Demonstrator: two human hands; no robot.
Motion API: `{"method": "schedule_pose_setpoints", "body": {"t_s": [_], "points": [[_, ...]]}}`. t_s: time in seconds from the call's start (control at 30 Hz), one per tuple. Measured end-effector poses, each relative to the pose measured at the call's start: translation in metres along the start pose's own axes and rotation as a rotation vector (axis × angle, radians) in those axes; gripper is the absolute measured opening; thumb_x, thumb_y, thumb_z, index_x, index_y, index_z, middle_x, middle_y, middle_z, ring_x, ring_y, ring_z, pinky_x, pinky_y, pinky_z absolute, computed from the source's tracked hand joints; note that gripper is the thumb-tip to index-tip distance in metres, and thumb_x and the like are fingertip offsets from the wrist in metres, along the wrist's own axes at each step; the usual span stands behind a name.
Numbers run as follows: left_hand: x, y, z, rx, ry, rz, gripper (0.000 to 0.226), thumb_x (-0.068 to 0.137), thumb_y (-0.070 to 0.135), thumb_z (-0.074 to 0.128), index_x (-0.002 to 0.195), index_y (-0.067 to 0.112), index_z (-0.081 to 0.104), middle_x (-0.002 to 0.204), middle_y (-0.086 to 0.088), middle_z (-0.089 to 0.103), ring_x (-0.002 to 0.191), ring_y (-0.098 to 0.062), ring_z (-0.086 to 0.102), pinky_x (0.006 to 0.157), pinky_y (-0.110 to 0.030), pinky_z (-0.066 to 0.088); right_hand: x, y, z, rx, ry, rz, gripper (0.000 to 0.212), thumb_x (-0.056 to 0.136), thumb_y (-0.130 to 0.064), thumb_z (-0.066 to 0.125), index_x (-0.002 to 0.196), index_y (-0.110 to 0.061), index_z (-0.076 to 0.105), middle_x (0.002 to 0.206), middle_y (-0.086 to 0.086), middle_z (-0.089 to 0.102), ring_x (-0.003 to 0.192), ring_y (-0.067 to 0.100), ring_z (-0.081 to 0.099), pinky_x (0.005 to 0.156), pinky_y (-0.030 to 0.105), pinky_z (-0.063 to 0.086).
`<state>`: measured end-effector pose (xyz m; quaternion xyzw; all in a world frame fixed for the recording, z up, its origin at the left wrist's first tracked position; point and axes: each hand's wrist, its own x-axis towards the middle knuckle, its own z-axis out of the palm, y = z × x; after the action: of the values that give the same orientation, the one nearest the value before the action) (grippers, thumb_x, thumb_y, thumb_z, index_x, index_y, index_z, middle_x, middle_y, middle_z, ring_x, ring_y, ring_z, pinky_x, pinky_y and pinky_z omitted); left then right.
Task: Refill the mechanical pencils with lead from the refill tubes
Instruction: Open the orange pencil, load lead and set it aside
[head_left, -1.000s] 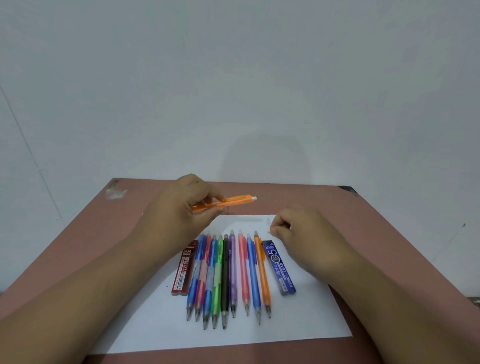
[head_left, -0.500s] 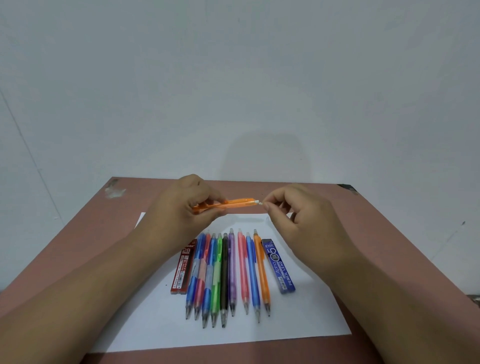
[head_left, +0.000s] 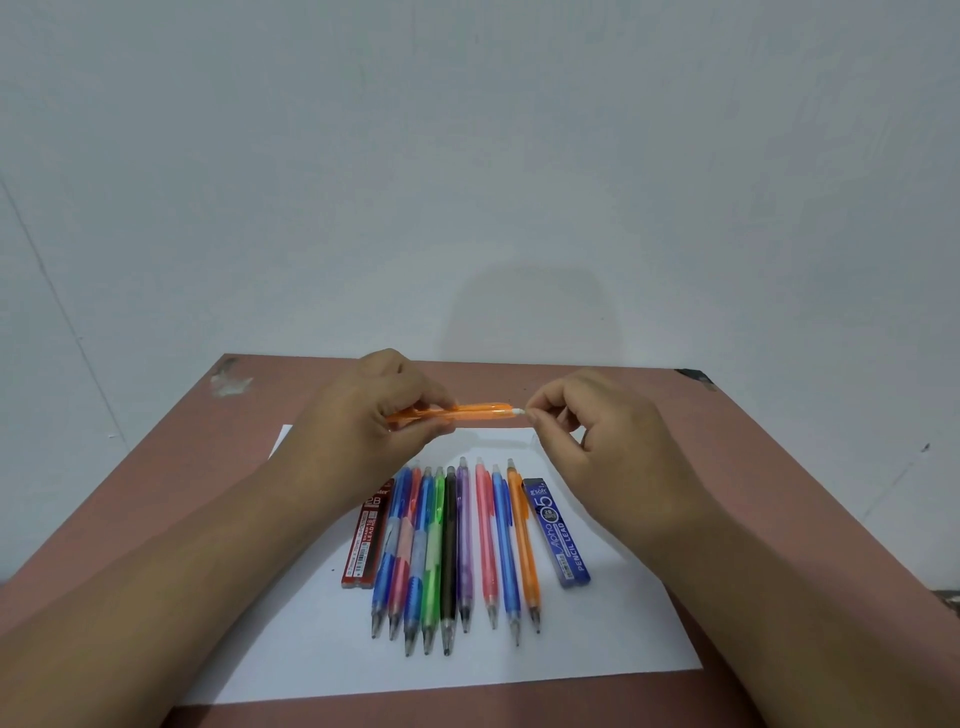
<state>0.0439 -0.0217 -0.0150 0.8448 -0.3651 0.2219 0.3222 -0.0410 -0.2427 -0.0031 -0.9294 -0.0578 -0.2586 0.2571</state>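
Lying level — orange pencil (head_left: 467, 411), translucent (white eraser tip, seemingly).

pencil row (head_left: 457, 551) blocks paper (head_left: 311, 649) centre.

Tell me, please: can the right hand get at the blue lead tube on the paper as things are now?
Probably yes. The blue lead tube lies uncovered on the paper, just beside the right hand, with nothing over it. But its fingertips are at the white end of the orange pencil, so it must leave that first.
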Motion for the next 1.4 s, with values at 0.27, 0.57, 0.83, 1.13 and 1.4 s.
{"method": "schedule_pose_setpoints", "body": {"t_s": [0.27,0.57,0.83,1.13,1.4], "points": [[0.0,-0.005,-0.001,0.029,-0.017,0.099,0.021,0.083,0.023,0.079,0.104,0.025,0.078,0.09,0.014,0.055,0.081,-0.008,0.055,0.062,-0.03,0.049,0.001,-0.002,-0.002,-0.264,-0.116,-0.085,0.013,0.104,-0.034,0.05,0.094,-0.03,0.058,0.098,-0.015,0.057,0.096,0.007,0.047,0.08,0.023,0.041],[0.0,0.003,0.003,-0.033,0.027,-0.02,0.021,0.082,0.024,0.08,0.102,0.024,0.078,0.09,0.008,0.063,0.085,-0.013,0.058,0.07,-0.031,0.051,0.005,0.009,0.002,0.034,0.046,0.146,0.018,0.103,-0.028,0.057,0.115,-0.029,0.069,0.105,-0.021,0.062,0.093,-0.003,0.058,0.08,0.012,0.045],[0.002,0.004,0.003,-0.028,-0.002,-0.092,0.021,0.084,0.024,0.077,0.105,0.023,0.077,0.091,0.009,0.061,0.087,-0.01,0.055,0.071,-0.019,0.042,0.011,0.025,0.014,-0.131,-0.185,0.182,0.026,0.103,-0.023,0.057,0.124,-0.028,0.071,0.113,-0.007,0.067,0.104,0.009,0.059,0.09,0.029,0.051],[0.003,0.004,0.003,-0.006,-0.01,-0.131,0.018,0.085,0.028,0.075,0.103,0.027,0.075,0.088,0.017,0.054,0.083,-0.007,0.052,0.066,-0.016,0.037,0.009,0.011,0.007,0.368,0.085,0.351,0.01,0.093,-0.026,0.072,0.099,-0.03,0.079,0.087,-0.018,0.075,0.083,-0.003,0.068,0.075,0.014,0.054],[0.003,0.001,0.002,-0.004,0.017,-0.097,0.016,0.082,0.029,0.077,0.098,0.029,0.074,0.085,0.016,0.055,0.08,-0.007,0.053,0.064,-0.019,0.037,0.007,-0.002,0.006,0.689,0.05,0.422,0.013,0.092,-0.012,0.072,0.097,-0.023,0.077,0.088,-0.004,0.079,0.084,0.011,0.075,0.081,0.027,0.062]]}}
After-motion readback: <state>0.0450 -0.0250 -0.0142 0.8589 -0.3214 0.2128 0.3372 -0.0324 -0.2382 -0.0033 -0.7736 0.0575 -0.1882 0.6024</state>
